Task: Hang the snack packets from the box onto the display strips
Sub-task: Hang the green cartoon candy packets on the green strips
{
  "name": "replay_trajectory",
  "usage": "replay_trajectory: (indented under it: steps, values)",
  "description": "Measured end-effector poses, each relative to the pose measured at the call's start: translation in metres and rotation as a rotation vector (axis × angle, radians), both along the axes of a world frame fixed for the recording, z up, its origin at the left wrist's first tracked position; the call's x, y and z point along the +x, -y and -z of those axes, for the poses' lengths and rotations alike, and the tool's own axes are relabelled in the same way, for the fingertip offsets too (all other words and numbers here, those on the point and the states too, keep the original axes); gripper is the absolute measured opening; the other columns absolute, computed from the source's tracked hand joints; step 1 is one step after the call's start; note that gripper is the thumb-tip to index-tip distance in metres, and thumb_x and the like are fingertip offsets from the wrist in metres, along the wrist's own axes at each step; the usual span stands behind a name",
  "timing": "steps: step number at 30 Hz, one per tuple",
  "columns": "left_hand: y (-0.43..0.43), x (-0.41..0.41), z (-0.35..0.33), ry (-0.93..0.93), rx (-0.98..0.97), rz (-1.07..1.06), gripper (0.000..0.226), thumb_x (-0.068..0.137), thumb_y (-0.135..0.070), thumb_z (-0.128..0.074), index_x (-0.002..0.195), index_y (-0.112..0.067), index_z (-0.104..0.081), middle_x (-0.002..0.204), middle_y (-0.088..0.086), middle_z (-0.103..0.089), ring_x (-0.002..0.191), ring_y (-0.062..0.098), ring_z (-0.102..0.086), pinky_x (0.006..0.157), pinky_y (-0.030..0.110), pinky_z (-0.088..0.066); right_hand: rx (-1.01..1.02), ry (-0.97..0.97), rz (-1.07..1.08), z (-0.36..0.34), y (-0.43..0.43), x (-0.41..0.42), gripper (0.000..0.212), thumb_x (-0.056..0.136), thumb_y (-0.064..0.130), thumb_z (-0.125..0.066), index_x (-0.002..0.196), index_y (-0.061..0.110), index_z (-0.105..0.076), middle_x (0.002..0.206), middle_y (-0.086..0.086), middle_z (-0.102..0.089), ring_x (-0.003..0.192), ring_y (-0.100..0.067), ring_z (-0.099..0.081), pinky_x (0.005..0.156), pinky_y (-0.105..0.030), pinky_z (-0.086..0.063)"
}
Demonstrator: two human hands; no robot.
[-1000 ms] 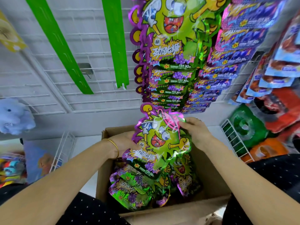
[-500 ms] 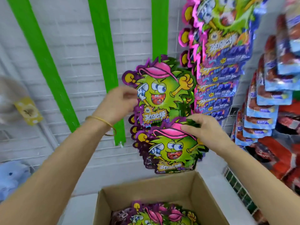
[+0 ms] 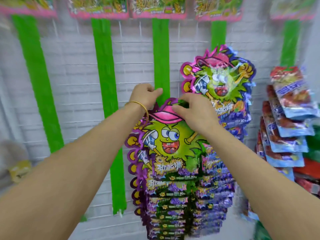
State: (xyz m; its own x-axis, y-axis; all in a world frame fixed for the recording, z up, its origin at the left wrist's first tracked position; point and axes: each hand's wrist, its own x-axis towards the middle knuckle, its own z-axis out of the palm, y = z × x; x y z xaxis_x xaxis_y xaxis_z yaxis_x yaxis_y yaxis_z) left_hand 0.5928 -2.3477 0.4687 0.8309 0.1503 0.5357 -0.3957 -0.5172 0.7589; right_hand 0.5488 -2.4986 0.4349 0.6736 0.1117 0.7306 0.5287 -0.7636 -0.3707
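Note:
A green monster-shaped snack packet [image 3: 168,135] with a pink cap sits at the top of a stack of like packets [image 3: 174,201] hanging on the middle green display strip [image 3: 160,58]. My right hand [image 3: 192,110] pinches the packet's top edge at the cap. My left hand [image 3: 147,96] grips the strip just above the packet, fingers curled on it. A second stack of the same packets [image 3: 220,84] hangs on the strip to the right. The box is out of view.
Two bare green strips [image 3: 34,80] [image 3: 105,84] hang on the white wire grid wall to the left. Red and blue snack packets [image 3: 290,118] hang at the right edge. Pink-edged header cards [image 3: 155,7] run along the top.
The view has tilted up and the box has left the frame. Both hands rose with the packet from in front of the stack to the strip above it; the left hand now grips the strip.

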Motion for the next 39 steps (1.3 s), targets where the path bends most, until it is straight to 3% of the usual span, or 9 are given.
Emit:
replay_trajectory:
  steps: [5,10,18,21,24,27,31,36,39]
  values:
    - [0.002,-0.013,-0.011,-0.049,0.068,0.008,0.046,0.087,-0.027,-0.059,0.051,-0.017,-0.034,0.034,-0.006,-0.034,0.040,0.006,-0.031,0.038,0.018,-0.021,-0.009,0.049,0.088,-0.014,-0.017,0.011,0.025,0.088,0.035,-0.057,0.104,0.016,-0.062,0.103,-0.011,-0.065,0.101,-0.031,-0.057,0.069,-0.033,-0.039]
    - [0.002,-0.016,-0.015,-0.117,-0.021,0.035,0.026,0.085,-0.036,-0.061,0.080,-0.010,-0.061,0.064,0.000,-0.050,0.058,0.014,-0.045,0.052,0.023,-0.033,-0.026,0.096,0.110,-0.017,-0.022,0.019,0.025,0.089,0.033,-0.057,0.103,0.012,-0.061,0.100,-0.013,-0.065,0.097,-0.033,-0.058,0.067,-0.033,-0.037]
    - [-0.001,-0.020,-0.007,-0.167,-0.161,0.016,0.036,0.081,-0.042,-0.065,0.066,-0.011,-0.055,0.064,0.003,-0.055,0.058,0.018,-0.050,0.055,0.025,-0.039,-0.048,0.052,0.080,-0.007,-0.024,0.021,0.028,0.089,0.035,-0.058,0.103,0.011,-0.057,0.096,-0.013,-0.064,0.091,-0.033,-0.058,0.063,-0.033,-0.038]
    - [-0.006,-0.026,-0.001,-0.159,-0.079,0.020,0.036,0.086,-0.042,-0.058,0.069,-0.011,-0.058,0.072,0.005,-0.060,0.065,0.018,-0.052,0.059,0.025,-0.040,-0.091,0.005,0.025,0.002,-0.024,0.022,0.029,0.089,0.032,-0.057,0.104,0.008,-0.055,0.099,-0.017,-0.065,0.094,-0.036,-0.059,0.070,-0.039,-0.046]
    - [-0.013,-0.027,0.014,-0.089,0.018,0.063,0.025,0.087,-0.025,-0.061,0.102,-0.006,-0.064,0.090,0.007,-0.063,0.078,0.014,-0.053,0.061,0.013,-0.042,-0.115,-0.049,-0.005,0.012,-0.025,0.021,0.032,0.091,0.034,-0.055,0.102,0.005,-0.048,0.099,-0.019,-0.064,0.093,-0.037,-0.059,0.071,-0.042,-0.046]
    - [-0.019,-0.031,0.031,0.000,0.100,0.053,0.037,0.082,-0.006,-0.061,0.119,-0.009,-0.055,0.082,-0.006,-0.053,0.082,0.012,-0.053,0.062,0.001,-0.041,-0.114,-0.050,-0.006,0.014,-0.025,0.019,0.036,0.091,0.035,-0.055,0.107,0.005,-0.045,0.103,-0.017,-0.061,0.094,-0.035,-0.058,0.072,-0.040,-0.044]
    - [-0.030,-0.036,0.050,0.198,0.304,-0.066,0.049,0.079,-0.008,-0.063,0.125,-0.010,-0.049,0.110,0.005,-0.058,0.105,0.020,-0.051,0.098,0.026,-0.036,-0.187,0.004,0.061,0.018,-0.020,0.014,0.041,0.091,0.035,-0.054,0.116,0.003,-0.045,0.115,-0.016,-0.052,0.103,-0.034,-0.053,0.081,-0.042,-0.044]
    - [-0.039,-0.071,0.096,0.420,0.408,-0.176,0.047,0.072,-0.018,-0.059,0.118,-0.016,-0.054,0.113,0.000,-0.057,0.106,0.014,-0.043,0.087,0.009,-0.023,-0.208,0.356,0.326,0.048,-0.004,-0.012,0.032,0.077,0.020,-0.069,0.103,0.005,-0.058,0.097,-0.015,-0.059,0.088,-0.036,-0.056,0.070,-0.042,-0.048]
    - [-0.040,-0.107,0.157,0.294,0.328,-0.078,0.042,0.074,-0.022,-0.057,0.115,-0.025,-0.054,0.110,-0.012,-0.052,0.104,0.007,-0.040,0.089,0.001,-0.023,-0.007,0.240,0.167,0.103,0.006,-0.053,0.022,0.085,0.017,-0.062,0.106,0.013,-0.057,0.099,-0.005,-0.058,0.089,-0.026,-0.055,0.068,-0.037,-0.047]
